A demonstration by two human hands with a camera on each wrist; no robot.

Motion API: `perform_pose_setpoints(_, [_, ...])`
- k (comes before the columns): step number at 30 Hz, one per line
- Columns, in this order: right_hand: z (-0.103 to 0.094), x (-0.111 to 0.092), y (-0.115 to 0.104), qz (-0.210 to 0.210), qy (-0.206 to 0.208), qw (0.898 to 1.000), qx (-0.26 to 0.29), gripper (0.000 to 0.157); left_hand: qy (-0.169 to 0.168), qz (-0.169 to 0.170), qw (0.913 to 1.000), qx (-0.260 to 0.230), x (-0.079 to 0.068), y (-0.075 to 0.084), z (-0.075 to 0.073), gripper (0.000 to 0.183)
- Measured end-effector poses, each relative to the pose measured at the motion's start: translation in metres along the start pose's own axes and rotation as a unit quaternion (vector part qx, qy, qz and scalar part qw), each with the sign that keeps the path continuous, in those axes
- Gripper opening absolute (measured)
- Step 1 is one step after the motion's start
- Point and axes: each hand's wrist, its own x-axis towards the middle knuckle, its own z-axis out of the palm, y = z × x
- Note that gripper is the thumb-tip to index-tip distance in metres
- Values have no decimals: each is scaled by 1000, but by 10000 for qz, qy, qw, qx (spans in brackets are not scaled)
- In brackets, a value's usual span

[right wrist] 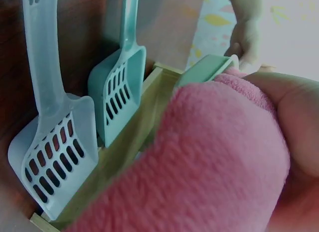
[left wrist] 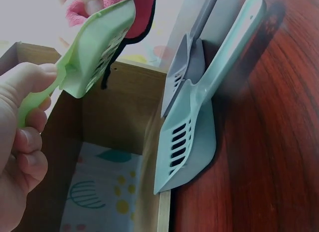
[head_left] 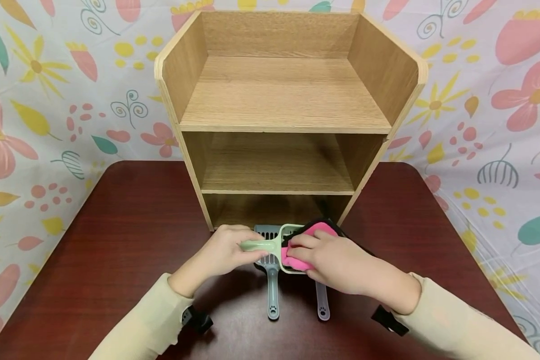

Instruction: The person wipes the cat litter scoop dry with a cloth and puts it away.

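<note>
Left hand [head_left: 229, 252]: thumb and curled fingers round the handle of the light green scoop [head_left: 260, 245]. Right hand [head_left: 337, 260]: bunched round a fluffy pink cloth [head_left: 321, 230] with black edging, holding it against the scoop's head. Green scoop is held up in front of the shelf [head_left: 288, 95], handle toward the left hand, head toward the right, partly hidden by the cloth.

Two more scoops under the hands: blue-green scoop [head_left: 273, 292] on the left, grey scoop [head_left: 322, 302] on the right. Both have slotted heads pointing at the shelf's bottom front edge, handles pointing back at the person. Can't tell if the two touch each other.

Shelf is wooden and stands on the dark red-brown surface [head_left: 139, 210]. Flower-print sheet [head_left: 526, 165] hangs behind and at both sides.
</note>
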Motion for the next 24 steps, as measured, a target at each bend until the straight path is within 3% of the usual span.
perform_pose_setpoints(6, [3, -5, 0, -106, 186, 9979, -619, 42, 45, -42, 10000, -62, -2, -4, -2, 17])
perform_pose_setpoints(11, [5, -13, 6, 99, 260, 9975, -653, 35, 123, -79, 9999, -73, -4, -7, -6, 18])
perform_pose_setpoints(17, [3, -11, 7, 84, 932, 9938, -602, 26, 35, -121, 9998, -155, -4, -8, -5, 17])
perform_pose_setpoints(20, [4, -6, 3, -96, 1069, 9917, -704, 32, -78, -149, 9997, -154, -2, -7, -1, 16])
perform_pose_setpoints(24, [11, -1, -2, -398, 937, 9901, -964, 42, -178, -111, 9998, -31, 1, -5, 1, 17])
